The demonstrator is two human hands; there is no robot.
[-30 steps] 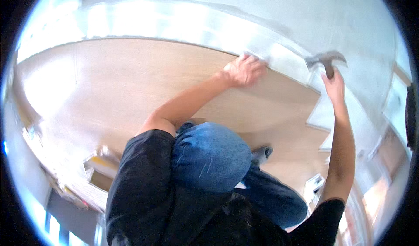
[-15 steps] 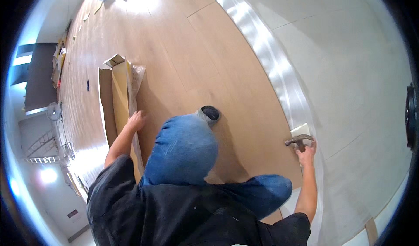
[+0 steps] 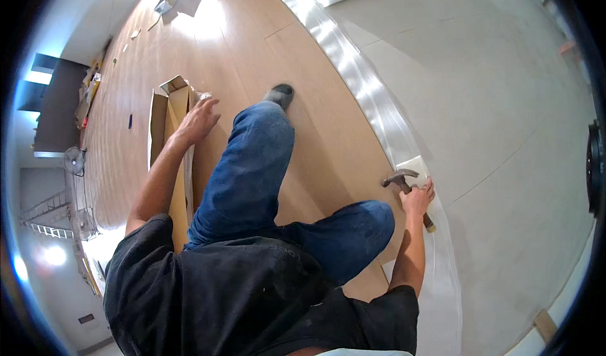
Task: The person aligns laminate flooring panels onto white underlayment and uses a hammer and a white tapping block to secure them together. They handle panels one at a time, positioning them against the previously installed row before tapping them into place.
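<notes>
My left hand (image 3: 197, 119) has its fingers apart beside the upper end of a long, open cardboard box (image 3: 158, 122) lying on wood-look flooring (image 3: 328, 141), with crumpled plastic just beyond the fingertips. My right hand (image 3: 416, 198) grips a claw hammer (image 3: 398, 178) by its handle, over a small pale rectangular piece (image 3: 410, 164) at the plank edge. That piece sits on a strip of silvery underlay (image 3: 353, 59) running along the planks. My jeans-clad legs are bent between my hands, with one socked foot (image 3: 281, 94) on the planks.
Right of the underlay is bare grey subfloor (image 3: 499, 103). At the left are a standing fan (image 3: 74, 161), a metal ladder (image 3: 47, 230), a small dark strip (image 3: 130, 121) and scattered offcuts and packaging (image 3: 91, 88) along the far side.
The view swung round from a second ago. Since half a second ago, my left hand moved up toward the box's far end, my foot forward, and the hammer slightly up and left.
</notes>
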